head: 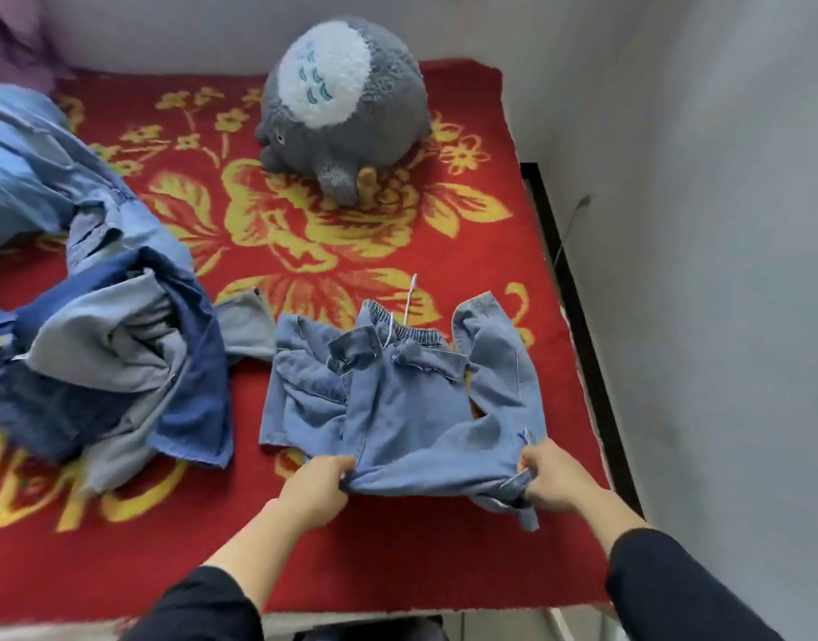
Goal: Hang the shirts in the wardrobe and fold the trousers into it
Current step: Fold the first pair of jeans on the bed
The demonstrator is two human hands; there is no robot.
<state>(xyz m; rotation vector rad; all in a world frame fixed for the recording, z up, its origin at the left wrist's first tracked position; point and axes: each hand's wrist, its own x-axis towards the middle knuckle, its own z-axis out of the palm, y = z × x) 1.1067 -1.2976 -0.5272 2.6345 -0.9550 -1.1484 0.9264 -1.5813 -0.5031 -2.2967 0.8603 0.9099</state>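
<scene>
Shirt [407, 409] — one; trousers [301, 386] — seemingly one.

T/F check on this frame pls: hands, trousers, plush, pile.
1. The left hand and right hand both grip the near edge of the trousers. True.
2. The plush toy lies on the trousers. False: it sits apart, farther up the blanket.
3. The clothes pile lies left of the trousers. True.
4. The waistband faces the person. False: it is at the far end, by the drawstring.
</scene>
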